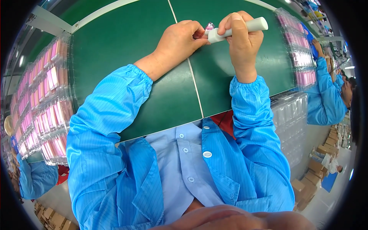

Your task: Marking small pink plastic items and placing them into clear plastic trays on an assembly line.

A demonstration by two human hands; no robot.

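Observation:
Over the green table (161,111), my right hand (243,44) is wrapped round a slim white cylinder (257,25) with a slightly wider white end (214,36). That wider end points left, toward my other hand. Thumb and fingers of my left hand (180,38) are pinched together close to it, by a small clear and pink piece (209,27). Whether the left fingertips grip this piece or the tip of the cylinder is hidden. Both hands nearly meet above the far part of the table, right of the pale seam line.
Clear plastic trays of pink items (46,92) are stacked on the left, with more pink-filled trays (299,46) at the right edge. Transparent trays (289,122) stand near my right elbow. Blue-sleeved co-workers are at right (326,96) and left (36,178). Cardboard boxes (316,166) lie on the floor.

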